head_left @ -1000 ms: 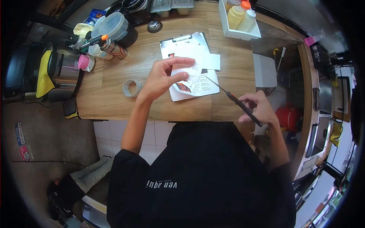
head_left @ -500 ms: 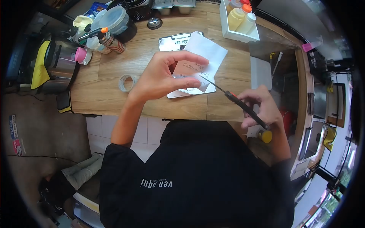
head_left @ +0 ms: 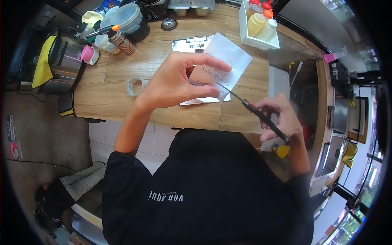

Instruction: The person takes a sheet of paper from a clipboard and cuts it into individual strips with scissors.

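My left hand (head_left: 173, 79) is closed on a white sheet of paper (head_left: 234, 57), gripping it between thumb and fingers above the table. Handwriting on the sheet includes "tuna cucumber" and "sauce", upside down from here. In my right hand (head_left: 281, 116) is a pair of black scissors (head_left: 265, 119) with an orange accent, seen edge-on. Their thin blades point up and left, with the tip at the written part of the paper; whether the blades are apart is unclear. Below the paper lies a clipboard (head_left: 184, 45) marked "ven aqui", mostly covered.
A tape roll (head_left: 136, 87) lies left of my left forearm. Further back are a call bell (head_left: 169, 24), a lidded tub (head_left: 127, 19) and a torch canister (head_left: 123, 42). A white bin of squeeze bottles (head_left: 259, 40) stands back right. Someone's legs (head_left: 85, 181) show lower left.
The paper has shifted slightly right and turned a little, showing more of its writing. The scissors' tip stays at the paper, and both hands keep their hold. The camera view has shifted slightly.
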